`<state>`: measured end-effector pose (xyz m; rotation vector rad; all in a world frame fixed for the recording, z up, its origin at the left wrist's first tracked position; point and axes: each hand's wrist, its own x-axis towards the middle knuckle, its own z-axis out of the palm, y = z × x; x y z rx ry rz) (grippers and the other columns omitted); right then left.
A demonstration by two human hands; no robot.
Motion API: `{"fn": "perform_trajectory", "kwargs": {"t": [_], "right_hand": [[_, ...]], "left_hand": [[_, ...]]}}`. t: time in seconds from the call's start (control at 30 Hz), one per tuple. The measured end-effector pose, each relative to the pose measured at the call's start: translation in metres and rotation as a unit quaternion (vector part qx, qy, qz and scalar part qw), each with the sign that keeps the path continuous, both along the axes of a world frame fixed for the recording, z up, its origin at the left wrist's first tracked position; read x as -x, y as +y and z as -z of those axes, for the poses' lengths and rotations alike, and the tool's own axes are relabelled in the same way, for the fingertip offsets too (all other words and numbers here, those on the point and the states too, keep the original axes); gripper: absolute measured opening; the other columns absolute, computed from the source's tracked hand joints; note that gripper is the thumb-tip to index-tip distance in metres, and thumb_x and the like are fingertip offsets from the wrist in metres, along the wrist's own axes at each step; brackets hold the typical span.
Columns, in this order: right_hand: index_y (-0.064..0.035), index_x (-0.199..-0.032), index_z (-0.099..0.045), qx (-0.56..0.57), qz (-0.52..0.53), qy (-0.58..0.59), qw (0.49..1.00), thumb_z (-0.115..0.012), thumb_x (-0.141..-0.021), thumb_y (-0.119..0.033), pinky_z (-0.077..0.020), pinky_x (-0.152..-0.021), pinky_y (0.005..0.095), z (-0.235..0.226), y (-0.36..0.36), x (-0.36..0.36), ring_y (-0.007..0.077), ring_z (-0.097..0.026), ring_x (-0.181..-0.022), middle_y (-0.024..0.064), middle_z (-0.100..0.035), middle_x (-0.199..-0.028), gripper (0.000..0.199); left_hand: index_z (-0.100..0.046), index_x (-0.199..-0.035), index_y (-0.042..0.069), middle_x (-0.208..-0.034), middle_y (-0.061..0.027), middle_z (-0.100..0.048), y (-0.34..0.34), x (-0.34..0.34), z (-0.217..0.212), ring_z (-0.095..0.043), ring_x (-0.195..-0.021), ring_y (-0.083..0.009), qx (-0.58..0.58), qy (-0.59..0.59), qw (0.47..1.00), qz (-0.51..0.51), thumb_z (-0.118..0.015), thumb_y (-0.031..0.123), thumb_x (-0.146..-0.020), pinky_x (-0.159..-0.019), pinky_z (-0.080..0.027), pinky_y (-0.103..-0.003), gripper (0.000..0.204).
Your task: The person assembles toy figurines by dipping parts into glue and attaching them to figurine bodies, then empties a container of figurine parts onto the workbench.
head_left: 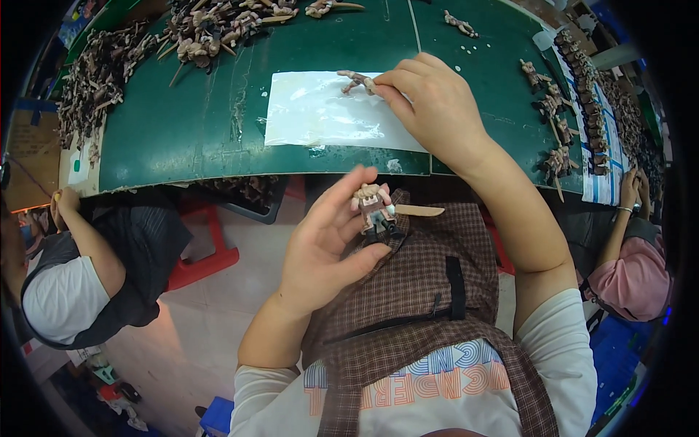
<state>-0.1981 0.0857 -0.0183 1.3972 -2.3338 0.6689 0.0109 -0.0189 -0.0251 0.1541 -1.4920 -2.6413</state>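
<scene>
My left hand [331, 237] is closed around a small toy figure [374, 211] in front of my apron, just off the table's near edge. The figure has a pinkish torso, grey and black legs, and a long tan sword-like piece [420, 210] sticking out to its right. Over the white sheet [306, 120] on the table, my right hand [433, 102] pinches small brown-and-pink figure parts [356, 81] between thumb and fingertips. The fingers partly cover these parts, so their exact shape is hidden.
Heaped figures [211, 33] lie at the far left of the green table [175, 124]. More figures [555, 124] lie loose at the right, beside rows of figures [588, 102]. A single figure [461, 24] lies at the back. Other people sit left and right; a red stool [207, 255] stands left.
</scene>
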Motion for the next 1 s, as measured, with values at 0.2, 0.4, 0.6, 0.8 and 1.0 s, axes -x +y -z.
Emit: {"fn": "perform_trajectory", "kwargs": {"t": [0.2, 0.4, 0.6, 0.8, 1.0], "right_hand": [[-0.0059, -0.088, -0.074, 0.061, 0.034, -0.070, 0.995, -0.067, -0.086, -0.015, -0.0516, -0.071, 0.0308, -0.006, 0.014, -0.012, 0.0196, -0.064, -0.080, 0.0036, -0.068, -0.083, 0.011], [0.0015, -0.094, -0.070, 0.297, -0.011, -0.493, 0.817, -0.067, -0.084, 0.004, -0.0513, -0.076, 0.0243, -0.031, 0.062, -0.056, 0.0138, -0.065, -0.089, 0.0086, -0.069, -0.088, 0.010], [-0.0032, -0.092, -0.070, 0.172, -0.191, -0.301, 0.918, -0.079, -0.070, 0.003, -0.0541, -0.071, 0.0306, -0.034, 0.107, -0.072, 0.0234, -0.067, -0.084, 0.0123, -0.068, -0.097, 0.024], [-0.0055, -0.092, -0.071, 0.166, -0.186, -0.263, 0.932, -0.079, -0.069, -0.001, -0.0521, -0.068, 0.0290, -0.031, 0.121, -0.077, 0.0221, -0.067, -0.082, 0.0111, -0.068, -0.097, 0.025], [-0.0057, -0.092, -0.071, 0.170, -0.187, -0.257, 0.933, -0.079, -0.069, -0.002, -0.0517, -0.067, 0.0290, -0.030, 0.124, -0.076, 0.0217, -0.066, -0.081, 0.0106, -0.068, -0.097, 0.024]], "left_hand": [[-0.035, -0.143, -0.006, -0.149, -0.0196, -0.037, 0.007, 0.007, -0.008, -0.047, -0.132, -0.0283, 0.004, 0.006, 1.000, -0.026, -0.067, -0.016, -0.074, -0.107, -0.043, -0.038, 0.076], [-0.041, -0.141, -0.003, -0.138, -0.0119, -0.042, 0.008, 0.009, -0.014, -0.052, -0.124, -0.0209, 0.007, -0.009, 1.000, 0.012, -0.071, -0.015, -0.074, -0.102, -0.047, -0.034, 0.074], [-0.045, -0.139, -0.006, -0.140, -0.0128, -0.042, 0.024, 0.012, -0.022, -0.053, -0.122, -0.0204, 0.214, 0.020, 0.976, -0.015, -0.078, -0.012, -0.067, -0.102, -0.048, -0.034, 0.079], [-0.045, -0.138, -0.006, -0.139, -0.0123, -0.041, 0.034, 0.015, -0.030, -0.054, -0.120, -0.0194, 0.233, 0.034, 0.972, -0.009, -0.078, -0.014, -0.065, -0.101, -0.050, -0.032, 0.080], [-0.046, -0.137, -0.005, -0.139, -0.0127, -0.041, 0.039, 0.017, -0.033, -0.054, -0.120, -0.0194, 0.253, 0.031, 0.967, -0.010, -0.077, -0.015, -0.066, -0.099, -0.051, -0.031, 0.079]]}}
